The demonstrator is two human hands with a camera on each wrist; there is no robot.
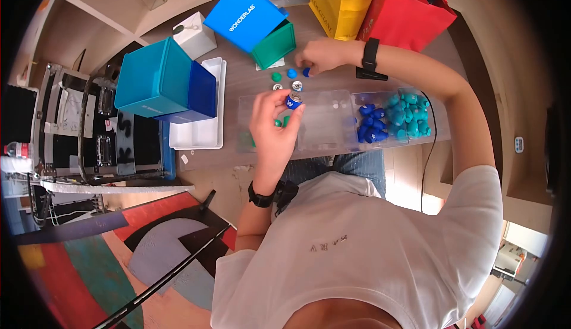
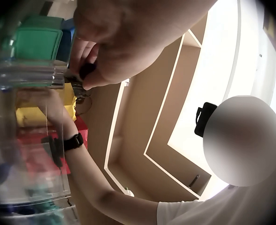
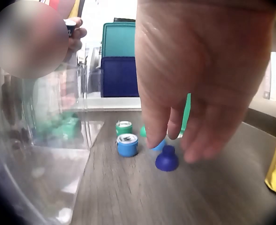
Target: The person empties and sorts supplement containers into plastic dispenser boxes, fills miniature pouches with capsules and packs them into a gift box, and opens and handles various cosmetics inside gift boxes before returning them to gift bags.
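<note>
My left hand point(image 1: 275, 129) holds up a small dark blue pot point(image 1: 294, 103) marked with a W, gripped between thumb and fingers over the clear divided tray point(image 1: 324, 141). On the table beyond it, a dark blue cap point(image 3: 167, 160) stands with its narrow knob up. My right hand point(image 1: 326, 55) hovers at that cap, thumb and fingers spread apart. Close by are a light blue cap point(image 1: 292, 74) and a green cap point(image 1: 276, 76). In the right wrist view, a light blue pot point(image 3: 127, 146) and a green pot point(image 3: 124, 127) stand with silvery tops up.
Dark blue pieces point(image 1: 372, 125) and teal pieces point(image 1: 409, 115) fill the tray's right compartments. Behind stand a tilted blue box point(image 1: 244, 16), a green box point(image 1: 276, 43), yellow bag point(image 1: 340, 8) and red bag point(image 1: 404, 16). Teal box point(image 1: 146, 82) and white tray point(image 1: 196, 140) are left.
</note>
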